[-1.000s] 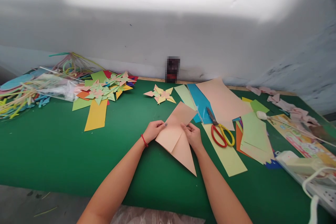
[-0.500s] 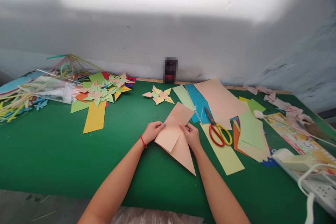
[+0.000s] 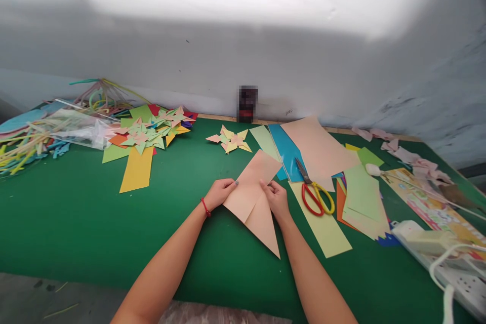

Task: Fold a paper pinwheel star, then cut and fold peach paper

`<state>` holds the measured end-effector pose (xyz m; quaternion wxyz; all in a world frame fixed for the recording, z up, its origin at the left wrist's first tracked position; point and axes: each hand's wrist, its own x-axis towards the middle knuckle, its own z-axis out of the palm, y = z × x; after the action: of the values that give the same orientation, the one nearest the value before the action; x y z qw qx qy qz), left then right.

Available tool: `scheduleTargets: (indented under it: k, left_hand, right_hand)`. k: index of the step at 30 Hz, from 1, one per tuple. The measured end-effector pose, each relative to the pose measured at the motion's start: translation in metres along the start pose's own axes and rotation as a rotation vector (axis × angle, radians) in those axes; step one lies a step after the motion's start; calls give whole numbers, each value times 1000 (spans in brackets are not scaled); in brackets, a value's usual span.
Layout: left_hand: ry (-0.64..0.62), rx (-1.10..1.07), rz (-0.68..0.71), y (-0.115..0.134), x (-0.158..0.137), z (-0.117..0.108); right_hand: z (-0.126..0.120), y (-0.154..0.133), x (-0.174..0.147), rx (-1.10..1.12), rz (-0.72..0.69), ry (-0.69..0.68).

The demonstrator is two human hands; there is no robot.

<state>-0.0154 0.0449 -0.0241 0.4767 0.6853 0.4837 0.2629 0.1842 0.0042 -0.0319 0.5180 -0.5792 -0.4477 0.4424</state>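
Observation:
A folded sheet of peach paper is held over the green tabletop between both hands. My left hand pinches its left edge, thumb on top. On the opposite edge, my right hand is closed on the same sheet, its thumb lying on the upper face. One flap points down toward me, and the other end slants up to the right. To the right of my right hand lie scissors with one red and one yellow handle, partly over a pale green paper strip.
Folded paper stars and a yellow strip lie at left, beside plastic wrap and colored strips. Another paper star is near the wall. Paper sheets, a white power strip and its cable occupy the right side.
The lower flap now lies flatter against the sheet, closer to its neighboring edge. Both hands keep their hold in nearly the same place; the view has shifted slightly.

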Motion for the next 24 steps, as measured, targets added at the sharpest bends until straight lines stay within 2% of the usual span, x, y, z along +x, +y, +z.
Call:
scheduleTargets:
  k: [20, 24]
  left_hand:
    - [16, 8, 15, -3, 1, 1]
    - [19, 17, 15, -3, 1, 1]
  right_hand:
    - [0, 1, 1, 31, 15, -10]
    - [0, 1, 1, 113, 52, -35]
